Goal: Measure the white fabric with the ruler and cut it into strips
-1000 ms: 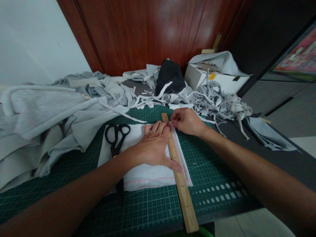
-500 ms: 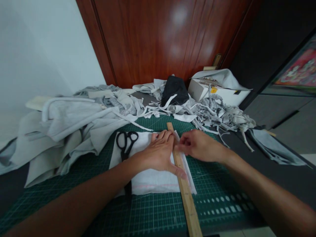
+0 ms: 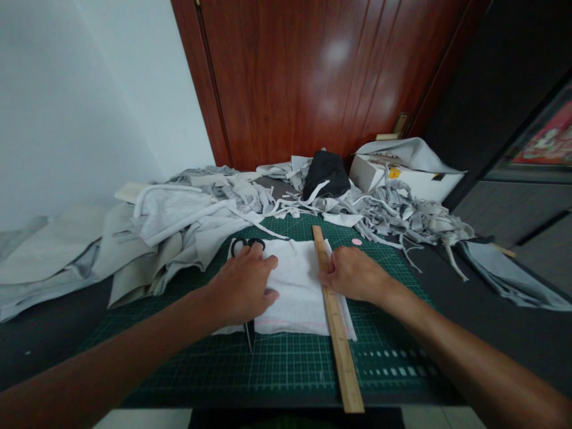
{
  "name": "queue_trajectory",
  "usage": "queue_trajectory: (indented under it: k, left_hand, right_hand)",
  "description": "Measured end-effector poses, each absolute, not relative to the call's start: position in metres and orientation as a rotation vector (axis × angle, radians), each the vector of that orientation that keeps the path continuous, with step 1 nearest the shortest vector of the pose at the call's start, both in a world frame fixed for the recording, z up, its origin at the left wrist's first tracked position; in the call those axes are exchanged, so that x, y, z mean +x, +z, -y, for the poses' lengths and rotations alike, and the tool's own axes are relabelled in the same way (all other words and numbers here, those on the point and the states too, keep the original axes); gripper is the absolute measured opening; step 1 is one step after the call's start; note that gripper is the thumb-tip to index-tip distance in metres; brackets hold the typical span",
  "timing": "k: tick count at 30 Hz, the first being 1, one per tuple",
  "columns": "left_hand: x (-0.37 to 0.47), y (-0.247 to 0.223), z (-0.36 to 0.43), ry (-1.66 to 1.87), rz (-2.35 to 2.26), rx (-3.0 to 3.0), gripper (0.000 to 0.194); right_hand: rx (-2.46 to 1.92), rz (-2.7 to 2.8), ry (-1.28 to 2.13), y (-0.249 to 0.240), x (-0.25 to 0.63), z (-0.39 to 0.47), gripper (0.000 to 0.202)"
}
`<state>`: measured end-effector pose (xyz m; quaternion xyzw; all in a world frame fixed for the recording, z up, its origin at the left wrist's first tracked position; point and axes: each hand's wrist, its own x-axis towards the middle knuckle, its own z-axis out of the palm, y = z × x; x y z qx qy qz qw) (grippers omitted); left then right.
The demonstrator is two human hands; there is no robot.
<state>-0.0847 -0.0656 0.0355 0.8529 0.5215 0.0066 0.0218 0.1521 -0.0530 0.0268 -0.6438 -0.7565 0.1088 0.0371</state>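
White cloth [image 3: 295, 292] lies flat on a green cutting mat [image 3: 290, 363]. Black scissors [image 3: 249, 335] rest over its left part, blades toward me. My left hand [image 3: 245, 283] is over the scissors near their handles, fingers spread; whether it grips them is hidden. A wooden ruler [image 3: 337, 328] lies lengthwise along the cloth's right side. My right hand [image 3: 353, 273] is closed at the ruler's right edge, thumb and fingers pinched on it. Beyond the ruler lies a small pink disc [image 3: 356, 242].
Grey and white fabric pieces [image 3: 179, 214] are heaped at the left. Tangled strips [image 3: 402, 208] lie at the right, beside a black cloth bundle [image 3: 326, 174] and a white box [image 3: 424, 182]. A wooden door [image 3: 290, 77] stands behind.
My left hand has moved left, off the ruler and onto the scissors. My right hand is now against the ruler, and the pink disc shows. The view has shifted slightly.
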Motion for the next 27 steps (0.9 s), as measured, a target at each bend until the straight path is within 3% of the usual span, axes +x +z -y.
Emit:
queue_trajectory:
  k: [9, 14, 18, 21, 27]
  left_hand:
    - [-0.100, 0.026, 0.061, 0.207, -1.743, 2.493, 0.047]
    - [-0.105, 0.026, 0.059, 0.266, -1.780, 2.410, 0.061]
    - [-0.103, 0.022, 0.058, 0.320, -1.745, 2.415, 0.064]
    - [-0.106, 0.013, 0.053, 0.377, -1.746, 2.437, 0.061]
    - [-0.124, -0.001, 0.040, 0.544, -1.752, 2.478, 0.060]
  right_hand:
    - [-1.997, 2.336, 0.292, 0.030, 0.159, 0.047, 0.013]
    - [-1.777, 2.136, 0.681, 0.058, 0.193, 0.037, 0.023]
    - [-1.392, 2.325, 0.323, 0.060, 0.186, 0.049, 0.017]
    - [-1.137, 2.686, 0.364, 0.044, 0.167, 0.066, 0.010]
    - [-1.354, 2.737, 0.167, 0.020, 0.159, 0.092, 0.012]
